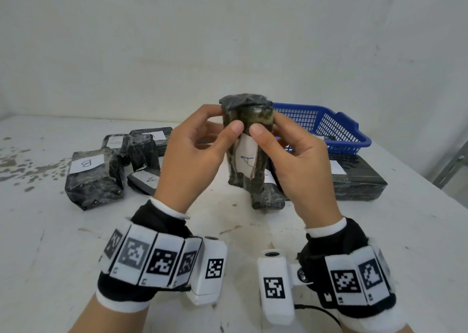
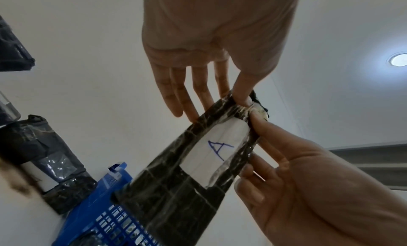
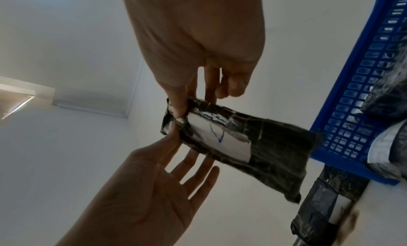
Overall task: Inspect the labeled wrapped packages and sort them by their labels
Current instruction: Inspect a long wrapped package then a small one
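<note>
Black-wrapped package (image 1: 247, 140), label (image 1: 247, 159) "A"

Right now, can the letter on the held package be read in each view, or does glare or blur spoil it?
Head view: the label curls, yet A shows on the package pinched by the left hand and right hand. Left wrist view: A sharp; ceiling lamp flares. Right wrist view: shiny wrap hides part.
</note>
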